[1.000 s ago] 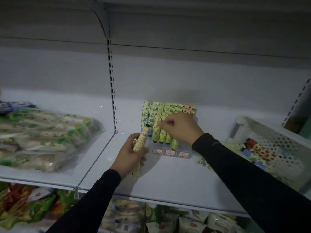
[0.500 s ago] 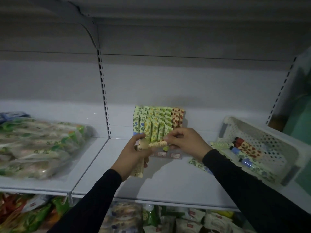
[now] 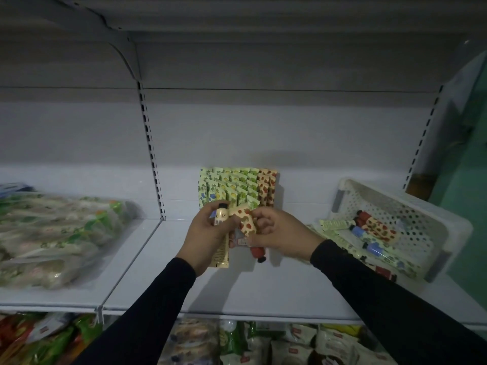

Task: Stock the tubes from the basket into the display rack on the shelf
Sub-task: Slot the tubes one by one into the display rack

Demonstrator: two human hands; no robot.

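The display rack [image 3: 238, 187] stands at the back of the white shelf [image 3: 263, 288], filled with several green-patterned tubes and strawberry-patterned ones at its right. My left hand [image 3: 205, 238] grips a cream tube [image 3: 220, 219], black cap up, just in front of the rack. My right hand [image 3: 279, 233] pinches a strawberry-patterned tube [image 3: 246, 222] that hangs with its red cap down. The two hands nearly touch. The white perforated basket [image 3: 411, 204] lies tilted on the shelf at the right with several more tubes [image 3: 374, 227] in it.
Clear bags of packaged goods [image 3: 58, 233] fill the shelf section at the left, past a slotted upright [image 3: 151, 154]. More packets [image 3: 263, 343] sit on the lower shelf. A green wall is at the far right.
My right hand has drawn back from the rack and taken a strawberry-patterned tube between the hands. The left hand still holds the cream tube, now more upright. The camera has turned right.
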